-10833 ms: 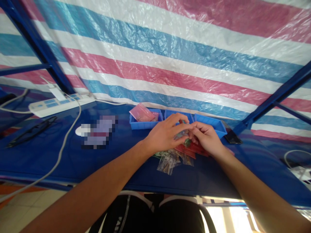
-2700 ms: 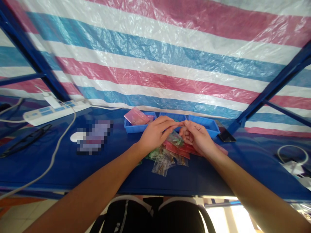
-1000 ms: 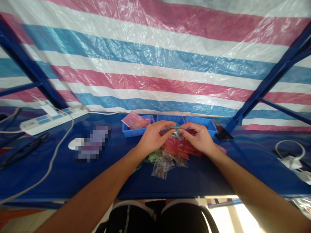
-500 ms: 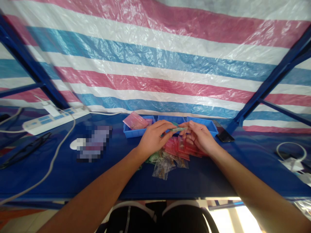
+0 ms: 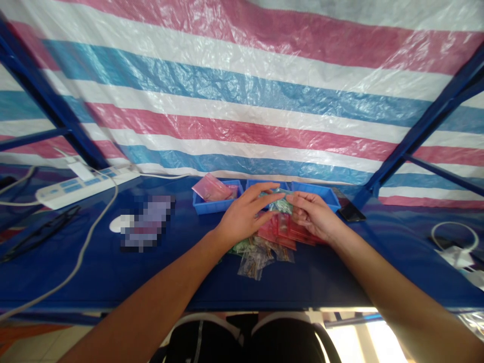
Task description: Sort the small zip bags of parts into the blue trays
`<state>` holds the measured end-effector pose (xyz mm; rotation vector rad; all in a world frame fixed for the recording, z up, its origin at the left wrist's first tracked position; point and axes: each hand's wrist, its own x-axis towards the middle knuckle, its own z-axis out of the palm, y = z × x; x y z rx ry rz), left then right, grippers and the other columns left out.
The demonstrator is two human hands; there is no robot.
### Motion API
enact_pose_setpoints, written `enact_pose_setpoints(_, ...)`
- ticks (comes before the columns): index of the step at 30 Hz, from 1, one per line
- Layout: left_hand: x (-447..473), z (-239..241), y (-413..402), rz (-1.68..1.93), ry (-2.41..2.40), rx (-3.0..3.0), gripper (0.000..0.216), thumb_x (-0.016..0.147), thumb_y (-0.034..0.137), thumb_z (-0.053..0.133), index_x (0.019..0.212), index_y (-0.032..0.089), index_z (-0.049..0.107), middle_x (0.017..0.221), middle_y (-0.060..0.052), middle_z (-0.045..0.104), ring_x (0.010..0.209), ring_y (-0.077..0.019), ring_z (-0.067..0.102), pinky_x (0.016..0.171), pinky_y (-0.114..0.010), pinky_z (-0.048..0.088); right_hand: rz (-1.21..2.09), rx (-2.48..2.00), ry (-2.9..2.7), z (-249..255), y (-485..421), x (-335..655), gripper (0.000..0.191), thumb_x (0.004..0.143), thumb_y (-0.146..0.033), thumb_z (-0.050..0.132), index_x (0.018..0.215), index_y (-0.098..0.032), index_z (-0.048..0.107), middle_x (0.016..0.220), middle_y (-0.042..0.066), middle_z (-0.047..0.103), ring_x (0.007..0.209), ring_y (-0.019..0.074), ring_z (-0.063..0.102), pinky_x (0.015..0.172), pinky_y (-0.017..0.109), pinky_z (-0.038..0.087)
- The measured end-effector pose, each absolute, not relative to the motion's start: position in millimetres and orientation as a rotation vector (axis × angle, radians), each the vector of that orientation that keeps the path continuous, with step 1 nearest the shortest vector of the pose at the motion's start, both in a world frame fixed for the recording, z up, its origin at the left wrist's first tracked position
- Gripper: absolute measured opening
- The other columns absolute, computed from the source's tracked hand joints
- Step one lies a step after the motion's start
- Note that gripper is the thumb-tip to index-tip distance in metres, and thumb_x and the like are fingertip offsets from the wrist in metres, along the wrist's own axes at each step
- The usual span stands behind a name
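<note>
A small clear, greenish plastic bag (image 5: 281,205) is up between the two hands, in front of the bins; blur and glare make its contents hard to make out. The right hand (image 5: 316,214) pinches its right edge between thumb and fingers, the remaining fingers curled under. The left hand (image 5: 242,216) has thumb and fingers parted at the bag's left end; whether a fingertip touches it, I cannot tell.

Below the hands lie overlapping flat red plastic bags (image 5: 278,234), partly hidden by the right hand. Nearer the body are clear plastic bags with thin brass-coloured pieces (image 5: 251,263), with green bags (image 5: 240,247) half covered by the left hand.

Behind stand three blue plastic bins: the left one (image 5: 212,207) holds a pink plastic bag (image 5: 209,186), the middle one (image 5: 262,185) is largely blocked by the left hand, and the right one (image 5: 325,191) is partly covered by the right.

The glossy dark-blue tabletop (image 5: 302,285) also bears a white power strip (image 5: 86,187) and a purple object blurred into coarse squares (image 5: 151,219). A red, white and blue striped plastic sheet (image 5: 242,121) hangs behind, beyond blue metal posts (image 5: 416,126) cut off by the picture's edges.
</note>
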<state>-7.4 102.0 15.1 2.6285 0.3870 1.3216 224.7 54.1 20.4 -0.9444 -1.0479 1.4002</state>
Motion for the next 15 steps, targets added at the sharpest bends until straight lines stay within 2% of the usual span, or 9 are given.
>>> enact_pose_setpoints(2, -8.7, 14.8, 103.4, 1.394, 0.404, 2.603, 0.039, 0.106, 0.014, 0.058, 0.141, 0.029, 0.069, 0.151, -0.010, 0.062, 0.126, -0.0214, 0.067, 0.112, -0.044, 0.058, 1.421, -0.965, -1.061, 20.4, 53.6, 223.7, 0.045, 0.075, -0.049, 0.098, 0.078, -0.020, 0.063, 0.055, -0.007, 0.048, 0.044, 0.0047, 0.025, 0.042, 0.022, 0.011)
enact_pose_setpoints(5, -9.5, 16.0, 102.7, 1.474, 0.501, 2.549, 0.026, 0.108, 0.019, 0.060, 0.128, 0.024, 0.075, 0.143, -0.011, 0.066, 0.128, -0.0223, 0.067, 0.108, -0.041, 0.059, 1.337, -0.971, -1.076, 20.7, 52.5, 221.5, 0.044, 0.077, -0.053, 0.095, 0.096, -0.022, 0.070, 0.056, -0.008, 0.050, 0.043, 0.0061, 0.028, 0.042, 0.022, 0.013)
enact_pose_setpoints(6, -9.3, 16.6, 102.1, 1.480, 0.535, 2.529, 0.021, 0.108, 0.022, 0.061, 0.124, 0.023, 0.075, 0.138, -0.011, 0.069, 0.126, -0.0224, 0.068, 0.106, -0.039, 0.059, 1.282, -0.971, -1.096, 21.1, 52.1, 221.1, 0.046, 0.079, -0.056, 0.093, 0.105, -0.023, 0.072, 0.058, -0.007, 0.052, 0.044, 0.0075, 0.032, 0.042, 0.022, 0.016)
enact_pose_setpoints(8, -8.3, 17.4, 100.9, 1.472, 0.612, 2.501, 0.017, 0.108, 0.028, 0.063, 0.117, 0.020, 0.075, 0.120, -0.010, 0.075, 0.108, -0.0199, 0.072, 0.095, -0.034, 0.061, 1.152, -0.960, -1.168, 22.2, 51.3, 221.2, 0.050, 0.086, -0.063, 0.084, 0.116, -0.025, 0.074, 0.068, -0.003, 0.061, 0.051, 0.0115, 0.044, 0.043, 0.024, 0.026)
enact_pose_setpoints(11, -6.1, 16.8, 99.6, 1.412, 0.689, 2.509, 0.021, 0.110, 0.035, 0.062, 0.107, 0.018, 0.074, 0.093, -0.004, 0.076, 0.078, -0.0144, 0.068, 0.076, -0.028, 0.057, 0.952, -0.957, -1.293, 23.1, 50.9, 223.0, 0.049, 0.091, -0.071, 0.074, 0.112, -0.027, 0.079, 0.089, 0.003, 0.072, 0.067, 0.0174, 0.060, 0.055, 0.030, 0.046)
enact_pose_setpoints(13, -4.6, 15.6, 98.8, 1.349, 0.674, 2.515, 0.023, 0.110, 0.036, 0.061, 0.104, 0.018, 0.074, 0.090, -0.003, 0.075, 0.075, -0.0134, 0.068, 0.072, -0.026, 0.055, 0.883, -0.980, -1.356, 22.2, 51.4, 224.0, 0.043, 0.088, -0.065, 0.082, 0.107, -0.026, 0.080, 0.092, 0.004, 0.075, 0.070, 0.0181, 0.062, 0.065, 0.033, 0.052)
enact_pose_setpoints(15, -3.6, 14.7, 97.8, 1.298, 0.630, 2.491, 0.022, 0.109, 0.037, 0.063, 0.109, 0.018, 0.074, 0.094, -0.004, 0.076, 0.077, -0.0137, 0.070, 0.070, -0.025, 0.056, 0.892, -1.001, -1.372, 19.6, 52.8, 224.5, 0.039, 0.085, -0.055, 0.088, 0.108, -0.025, 0.080, 0.086, 0.002, 0.075, 0.066, 0.0162, 0.061, 0.066, 0.032, 0.052)
